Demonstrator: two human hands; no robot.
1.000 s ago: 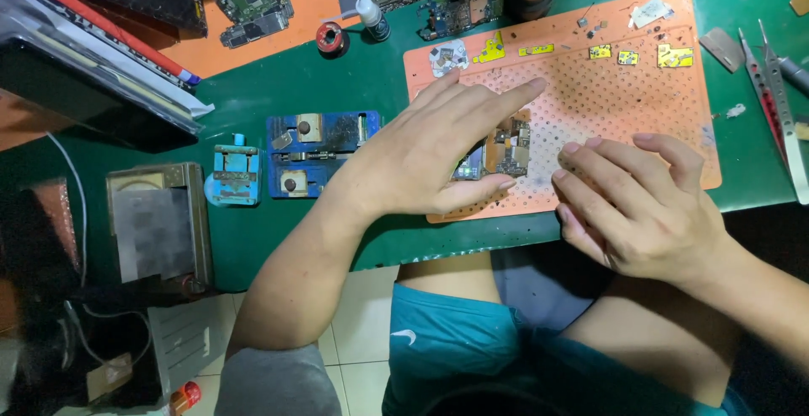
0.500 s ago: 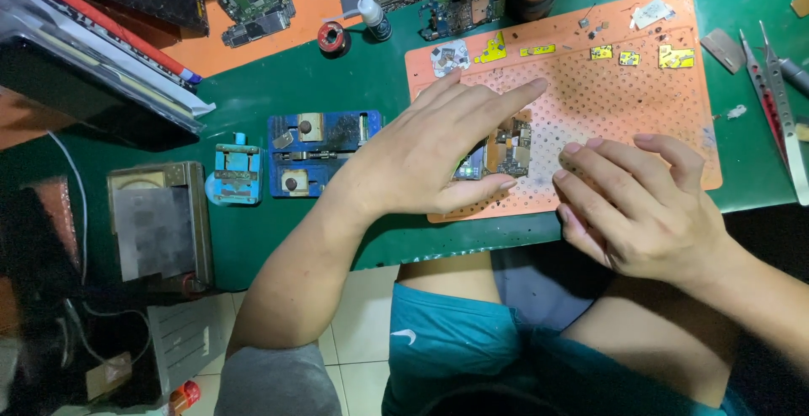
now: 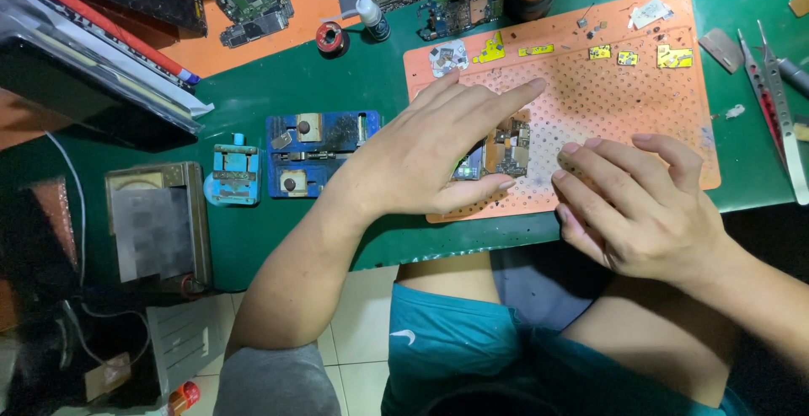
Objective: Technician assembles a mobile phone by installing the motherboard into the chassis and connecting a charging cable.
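The person sits over the orange perforated mat [image 3: 640, 96], and everything here takes its place from it. On the mat's near edge lies a small circuit board [image 3: 506, 150], half hidden under the left hand [image 3: 438, 150]. That hand lies flat across the board, fingers stretched and close together, thumb tucked along the board's near side; it presses the board down more than it closes on it. The right hand [image 3: 645, 209] rests at the mat's near right corner, fingers loosely curled and slightly spread; I cannot tell whether anything sits under the fingertips.

Along the mat's far edge lie small yellow parts [image 3: 624, 55] and loose bits, which suggests some stripping of the board is already done. Tweezers [image 3: 771, 87] lie untouched on the green surface [image 3: 337, 79] right of the mat, and a blue holding jig [image 3: 320, 153] stands unused to its left, so the fine work looks unfinished to me.
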